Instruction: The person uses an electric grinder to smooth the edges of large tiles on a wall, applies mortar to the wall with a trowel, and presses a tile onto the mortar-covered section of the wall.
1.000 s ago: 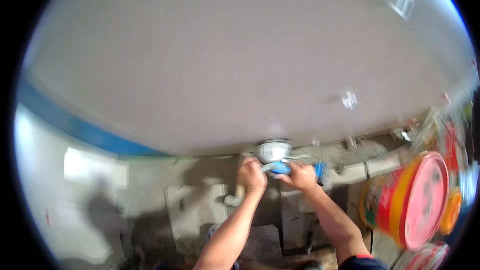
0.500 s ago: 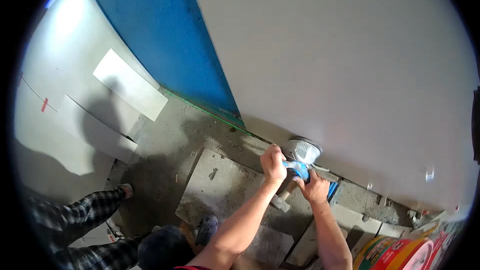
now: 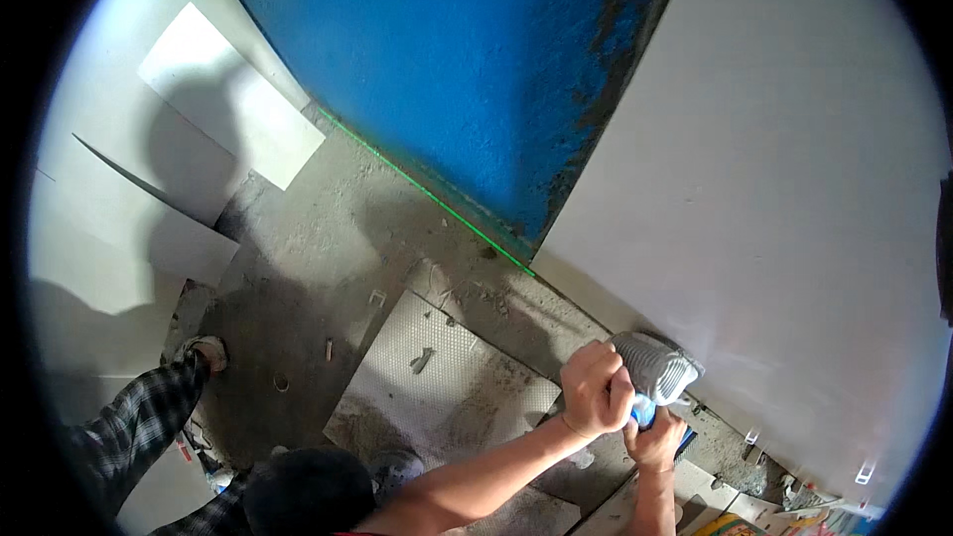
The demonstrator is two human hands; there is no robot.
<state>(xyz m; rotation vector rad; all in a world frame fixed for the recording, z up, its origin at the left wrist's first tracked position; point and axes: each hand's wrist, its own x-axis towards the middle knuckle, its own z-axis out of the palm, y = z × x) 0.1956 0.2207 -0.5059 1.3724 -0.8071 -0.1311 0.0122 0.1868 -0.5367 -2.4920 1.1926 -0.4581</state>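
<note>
My left hand is closed round the upper grip of a hand-held power tool with a grey ribbed head and a blue body. Lower down, my right hand wraps the blue part of the same tool. The head is beside the lower part of a large light-grey wall tile, near its bottom edge. Whether the head touches the tile is hidden. Left of that tile is a blue-coated wall, with a dark strip along the tile's edge.
A green line runs along the wall's foot. A textured board lies on the dusty floor. White panels are on the left. A person's checked trouser leg and a dark rounded shape show lower left. A colourful bucket peeks in.
The view has swung, showing more of the blue wall. Both hands and the tool appear farther right and lower, and the tool's ribbed head is turned differently. Both hands still grip it.
</note>
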